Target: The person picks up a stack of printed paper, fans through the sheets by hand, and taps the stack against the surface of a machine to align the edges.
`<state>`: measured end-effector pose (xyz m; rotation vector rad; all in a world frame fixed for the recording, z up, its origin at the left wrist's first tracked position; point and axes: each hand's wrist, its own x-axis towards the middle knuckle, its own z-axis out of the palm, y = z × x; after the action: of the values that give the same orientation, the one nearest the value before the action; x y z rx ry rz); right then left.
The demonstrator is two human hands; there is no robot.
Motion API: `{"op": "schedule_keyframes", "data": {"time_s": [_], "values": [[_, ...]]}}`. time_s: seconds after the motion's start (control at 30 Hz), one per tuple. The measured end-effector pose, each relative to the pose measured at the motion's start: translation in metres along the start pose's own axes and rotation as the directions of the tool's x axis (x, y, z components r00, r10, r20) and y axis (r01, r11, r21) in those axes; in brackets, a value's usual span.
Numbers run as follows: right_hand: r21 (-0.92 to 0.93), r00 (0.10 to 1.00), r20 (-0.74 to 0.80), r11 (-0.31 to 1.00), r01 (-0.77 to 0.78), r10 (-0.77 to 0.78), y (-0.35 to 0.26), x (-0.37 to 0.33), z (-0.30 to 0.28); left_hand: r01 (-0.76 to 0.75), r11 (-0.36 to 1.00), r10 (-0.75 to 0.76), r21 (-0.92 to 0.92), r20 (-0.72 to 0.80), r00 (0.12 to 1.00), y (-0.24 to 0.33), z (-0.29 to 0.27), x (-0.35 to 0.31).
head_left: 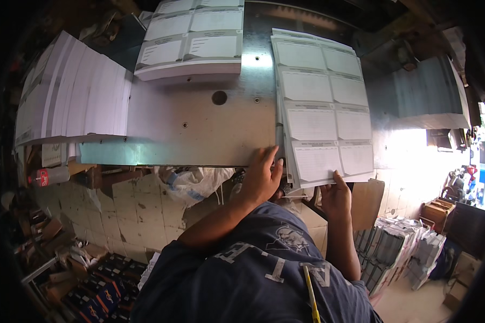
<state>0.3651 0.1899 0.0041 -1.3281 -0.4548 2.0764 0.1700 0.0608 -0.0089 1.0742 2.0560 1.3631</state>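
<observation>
A stack of printed sheets [310,116], with rows of boxed panels, lies on the right part of the metal table [210,129]. Its near edge reaches the table's front, and some sheets are slightly fanned at the left side. My right hand [337,198] grips the near edge, thumb on top and the other fingers mostly hidden below. At the stack's lower left corner is my left hand [263,175], its fingers stretched out by the table's front edge and nothing held in them. Whether those fingertips touch the paper I cannot tell.
Another printed stack [188,40] sits at the back middle. Tall paper piles stand on the left [78,91] and right [428,94]. A bottle with a red label [48,176] lies at the left. Tied paper bundles [390,250] and cartons [99,290] are on the floor.
</observation>
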Motion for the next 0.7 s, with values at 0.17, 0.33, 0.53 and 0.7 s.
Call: {"op": "schedule_keyframes", "data": {"time_s": [0.17, 0.33, 0.53, 0.7], "values": [[-0.051, 0.999, -0.020, 0.998, 0.030, -0.031, 0.001, -0.003, -0.002, -0.351, 0.912, 0.340, 0.210, 0.089, 0.936, 0.013, -0.005, 0.016], [-0.373, 0.963, 0.071, 0.889, 0.267, -0.260, 0.001, -0.012, 0.015, -0.618, 0.757, 0.516, 0.213, 0.385, 0.765, 0.059, 0.033, 0.019], [-0.349, 0.995, 0.046, 0.935, -0.064, 0.085, -0.022, 0.007, -0.040, -0.606, 0.665, 0.350, 0.436, 0.536, 0.768, 0.057, 0.072, 0.025], [-0.424, 0.893, -0.110, 0.833, 0.355, -0.437, -0.069, 0.026, -0.105, -0.608, 0.636, 0.295, 0.475, 0.579, 0.760, 0.069, 0.079, 0.021]]}}
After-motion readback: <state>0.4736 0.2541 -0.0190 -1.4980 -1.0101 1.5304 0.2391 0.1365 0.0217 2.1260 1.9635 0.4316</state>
